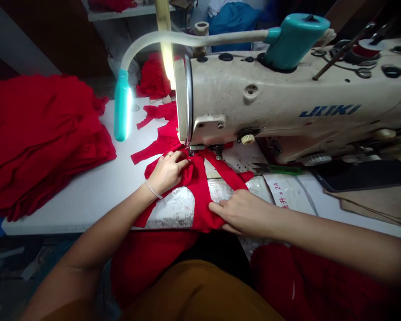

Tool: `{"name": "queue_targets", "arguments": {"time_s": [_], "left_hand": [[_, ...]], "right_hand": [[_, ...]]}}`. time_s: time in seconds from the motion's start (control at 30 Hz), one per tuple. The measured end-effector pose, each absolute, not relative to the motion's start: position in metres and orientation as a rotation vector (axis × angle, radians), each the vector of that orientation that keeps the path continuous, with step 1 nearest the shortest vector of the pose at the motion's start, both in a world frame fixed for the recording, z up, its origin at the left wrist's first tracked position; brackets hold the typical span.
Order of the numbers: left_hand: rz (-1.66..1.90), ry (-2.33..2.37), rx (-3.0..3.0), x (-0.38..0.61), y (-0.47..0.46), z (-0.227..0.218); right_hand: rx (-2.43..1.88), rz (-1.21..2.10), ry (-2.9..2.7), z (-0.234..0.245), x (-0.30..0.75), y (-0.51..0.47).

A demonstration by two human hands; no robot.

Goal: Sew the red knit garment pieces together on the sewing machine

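A red fabric piece [197,187] lies on the white table [87,196] under the presser foot [195,149] of a cream sewing machine [287,102]. My left hand [167,171] lies on the fabric just left of the foot, fingers bent and pressing the cloth down toward the needle. My right hand [240,211] rests on the nearer edge of the same fabric, fingers together and flat, pinning it to the table. A thin bracelet circles my left wrist.
A tall stack of red fabric pieces [36,138] fills the table's left side. A teal gooseneck lamp [123,107] shines beside the machine head. Green-handled scissors [280,169] and a dark phone [364,174] lie under the machine arm. More red cloth [321,281] hangs at my lap.
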State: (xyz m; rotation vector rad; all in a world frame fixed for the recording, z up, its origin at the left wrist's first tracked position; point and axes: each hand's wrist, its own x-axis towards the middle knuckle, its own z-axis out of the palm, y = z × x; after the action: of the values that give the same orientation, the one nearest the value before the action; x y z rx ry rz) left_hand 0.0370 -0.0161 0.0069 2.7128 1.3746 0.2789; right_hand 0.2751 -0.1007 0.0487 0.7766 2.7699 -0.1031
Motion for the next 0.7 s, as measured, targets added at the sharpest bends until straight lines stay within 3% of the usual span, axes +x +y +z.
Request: {"name": "queue_targets", "arguments": {"time_s": [0.07, 0.23, 0.4, 0.53, 0.7], "left_hand": [[0.285, 1.383, 2.693, 0.035, -0.015, 0.008], [0.262, 1.286, 2.703, 0.028, -0.024, 0.009], [0.276, 1.063, 2.923, 0.017, -0.049, 0.004], [0.33, 1.187, 2.85, 0.006, -0.052, 0.002], [0.533, 1.259, 2.878, 0.015, -0.056, 0.008]], "right_hand": [[0.831, -0.107, 2.722, 0.054, 0.266, -0.109], [0.59, -0.583, 2.856, 0.066, 0.246, -0.128], [1.134, -0.191, 3.269, 0.028, 0.245, -0.088], [0.997, -0.035, 3.505, -0.008, 0.258, -0.092], [0.993, -0.015, 3.515, -0.019, 0.259, -0.134]]}}
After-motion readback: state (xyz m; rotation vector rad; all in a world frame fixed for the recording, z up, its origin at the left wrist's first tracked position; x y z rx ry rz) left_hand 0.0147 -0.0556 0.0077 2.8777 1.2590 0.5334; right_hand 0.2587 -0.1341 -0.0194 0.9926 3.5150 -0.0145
